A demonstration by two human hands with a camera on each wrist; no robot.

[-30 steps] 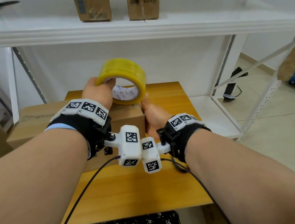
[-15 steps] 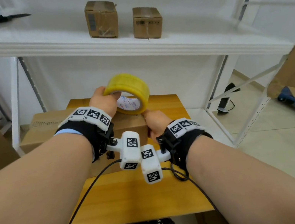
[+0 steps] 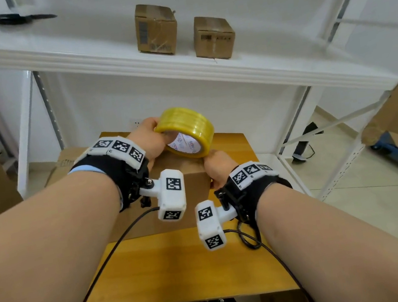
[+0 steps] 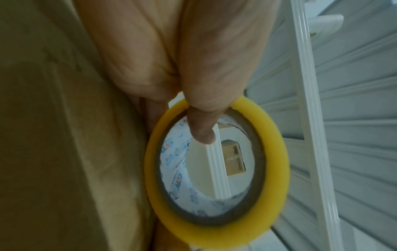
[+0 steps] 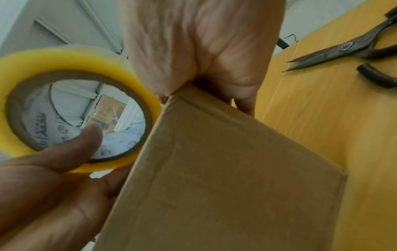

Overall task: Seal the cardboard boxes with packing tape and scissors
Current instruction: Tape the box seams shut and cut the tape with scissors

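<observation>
A brown cardboard box (image 3: 194, 185) stands on the wooden table (image 3: 172, 268). My left hand (image 3: 150, 139) grips a yellow roll of packing tape (image 3: 188, 126) just above the box's far top edge, thumb inside the core (image 4: 201, 132). My right hand (image 3: 217, 166) grips the box's top right corner, thumb on top and fingers down the far side (image 5: 244, 103). In the right wrist view the roll (image 5: 64, 59) sits left of that corner of the box (image 5: 225, 169). Dark scissors (image 5: 343, 49) lie on the table to the box's right.
A white shelf (image 3: 180, 75) overhangs the table's far end, carrying two small taped boxes (image 3: 155, 27) (image 3: 213, 37) and black scissors (image 3: 20, 17). Flat cardboard (image 3: 63, 163) lies left of the table. White rack posts (image 3: 296, 139) stand to the right.
The tape roll has come down and tilted closer to the box top. My right hand stays on the box corner, and my view has tipped up a little.
</observation>
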